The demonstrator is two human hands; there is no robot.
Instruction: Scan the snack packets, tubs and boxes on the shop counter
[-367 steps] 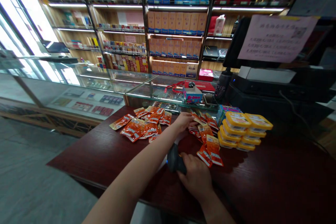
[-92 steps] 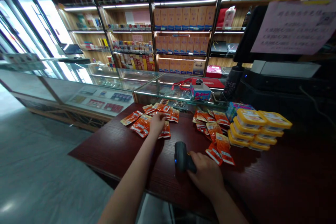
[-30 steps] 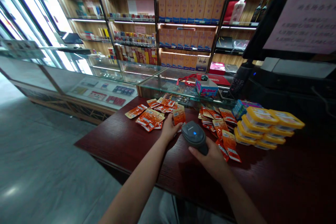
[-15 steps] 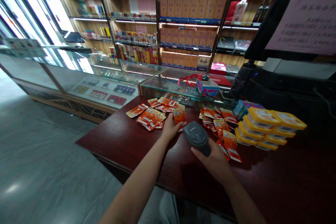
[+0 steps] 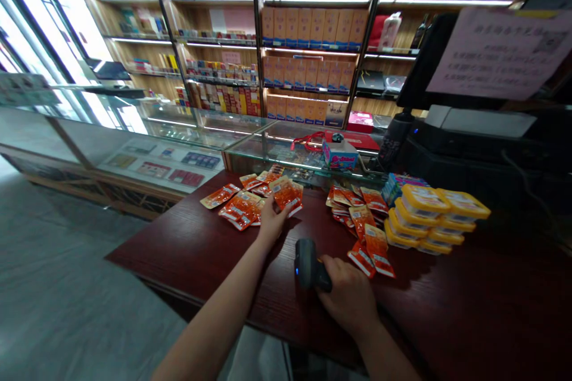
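Note:
My left hand point(image 5: 272, 223) is closed on an orange snack packet point(image 5: 286, 195), holding it by its lower left edge above the counter. Beside and behind that hand lies a loose pile of similar orange packets point(image 5: 241, 208). My right hand point(image 5: 348, 292) is wrapped around the handle of a dark barcode scanner point(image 5: 306, 263), whose head is turned to the left and shows a small blue light. A second heap of orange packets point(image 5: 363, 217) lies on the counter beyond my right hand.
Yellow-lidded tubs point(image 5: 424, 197) are stacked on the dark red counter point(image 5: 179, 250), right of the packets. Behind them stands a monitor point(image 5: 420, 59) with a paper sign point(image 5: 496, 53). A colourful box point(image 5: 339, 155) sits on the glass display case point(image 5: 286, 137). Stocked shelves line the wall.
The packet in my left hand has moved left toward the left pile. The scanner has come down and away from it, and its head has turned left. The view has shifted slightly.

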